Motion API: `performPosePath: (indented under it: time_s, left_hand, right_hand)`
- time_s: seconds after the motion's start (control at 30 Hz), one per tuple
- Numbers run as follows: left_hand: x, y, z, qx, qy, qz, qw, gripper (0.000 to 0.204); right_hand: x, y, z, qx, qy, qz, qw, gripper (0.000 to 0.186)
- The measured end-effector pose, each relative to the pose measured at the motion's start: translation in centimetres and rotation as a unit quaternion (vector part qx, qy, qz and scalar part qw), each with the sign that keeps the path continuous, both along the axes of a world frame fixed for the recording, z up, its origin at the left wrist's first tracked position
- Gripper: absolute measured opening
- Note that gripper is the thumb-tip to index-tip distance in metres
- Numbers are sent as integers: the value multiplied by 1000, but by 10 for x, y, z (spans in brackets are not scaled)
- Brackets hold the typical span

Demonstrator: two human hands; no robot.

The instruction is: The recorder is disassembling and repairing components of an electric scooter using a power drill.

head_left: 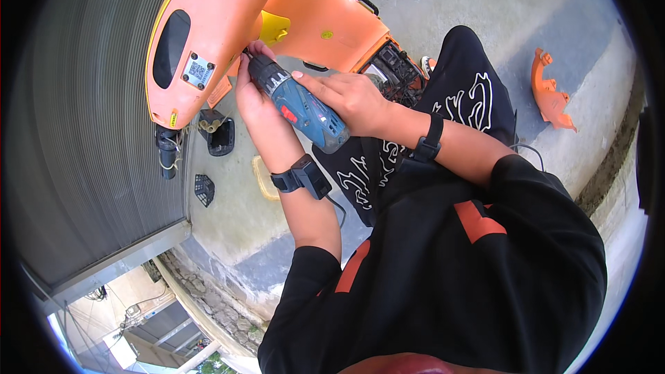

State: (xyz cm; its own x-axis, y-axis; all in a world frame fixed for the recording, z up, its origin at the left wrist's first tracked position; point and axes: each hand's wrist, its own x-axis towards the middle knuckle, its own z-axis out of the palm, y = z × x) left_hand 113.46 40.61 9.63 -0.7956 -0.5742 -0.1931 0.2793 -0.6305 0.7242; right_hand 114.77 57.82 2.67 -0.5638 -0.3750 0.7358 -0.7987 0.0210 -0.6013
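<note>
The right hand (360, 100) grasps the blue drill (305, 111) near its rear, probably to steer it, the nose aimed toward the orange shell (225, 10) just beyond both hands. The left hand (253, 91) curls beside the chuck (269, 73), seemingly to steady the tip; whether it pinches anything is hidden. An orange cover piece (549, 97) lies well right of the hands.
</note>
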Motion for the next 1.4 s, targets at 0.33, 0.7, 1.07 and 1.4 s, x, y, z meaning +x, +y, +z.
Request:
performPosePath:
  time_s: [0.33,0.7,1.07,1.4]
  left_hand:
    - [-1,-13,-13,49,31,-41,997,25]
    - [-1,-18,-15,99,50,-61,992,28]
    - [-2,12,2,11,36,-60,998,23]
    - [1,4,-20,23,54,-6,998,24]
  right_hand:
    - [-3,4,3,-12,-7,10,1000,80]
    - [-1,3,6,-1,-11,12,1000,82]
    - [-10,10,8,14,5,30,999,82]
    - [-12,2,-3,25,50,23,998,75]
